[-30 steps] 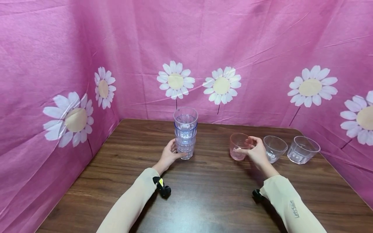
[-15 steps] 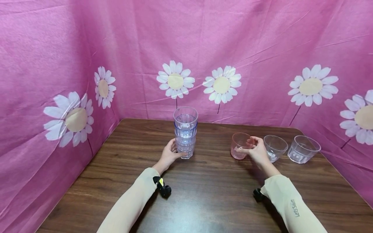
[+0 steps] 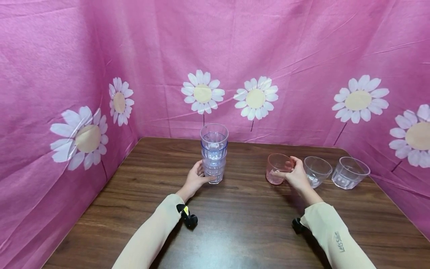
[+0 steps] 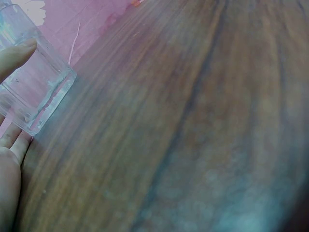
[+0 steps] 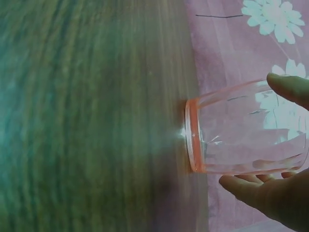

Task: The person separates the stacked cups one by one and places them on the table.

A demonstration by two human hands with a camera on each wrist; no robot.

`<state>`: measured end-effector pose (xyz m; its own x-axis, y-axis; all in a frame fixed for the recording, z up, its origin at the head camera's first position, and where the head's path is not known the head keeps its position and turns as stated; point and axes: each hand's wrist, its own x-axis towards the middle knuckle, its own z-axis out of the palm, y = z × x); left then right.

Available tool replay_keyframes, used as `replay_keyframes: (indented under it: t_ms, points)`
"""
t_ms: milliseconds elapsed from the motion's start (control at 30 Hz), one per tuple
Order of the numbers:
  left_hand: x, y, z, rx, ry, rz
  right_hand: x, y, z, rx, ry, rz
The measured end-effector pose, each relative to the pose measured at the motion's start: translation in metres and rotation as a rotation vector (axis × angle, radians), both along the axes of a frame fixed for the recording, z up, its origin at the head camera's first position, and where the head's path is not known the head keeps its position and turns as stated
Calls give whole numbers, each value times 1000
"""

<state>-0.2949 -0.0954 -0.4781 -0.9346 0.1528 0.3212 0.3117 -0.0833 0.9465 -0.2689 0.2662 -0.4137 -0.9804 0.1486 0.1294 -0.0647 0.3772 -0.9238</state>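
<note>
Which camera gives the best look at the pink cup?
The right wrist view: the pink cup fills the frame, held by the right hand. The head view shows it small. The left wrist view misses it.

stacked cups (image 3: 214,152) 11 o'clock on table (image 3: 235,231) | tilted cup (image 3: 277,169) 1 o'clock | two cups (image 3: 317,171) right of it

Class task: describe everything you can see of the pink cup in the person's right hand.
The pink cup is a small tumbler of clear, pink-tinted plastic with a thick pink base and an open mouth, empty as far as shows. It stands tilted, on or just above the wooden table, left of two clear cups. The right hand grips it, fingers at the rim and thumb on the near side.
</note>
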Motion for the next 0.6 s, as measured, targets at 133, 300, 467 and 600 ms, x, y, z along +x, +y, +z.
replay_keyframes:
  t_ms: [133,300,467,600]
  points:
    - [-1,-1,-4,19,75,-17,1,-2,4,14,29,-6]
    - [0,1,1,-10,-9,14,4,-7,14,88,100,-57]
    - [-1,4,5,-20,-78,33,8,-12,26,95,135,-74]
    - [1,4,7,0,-93,29,9,-18,34,103,172,-78]
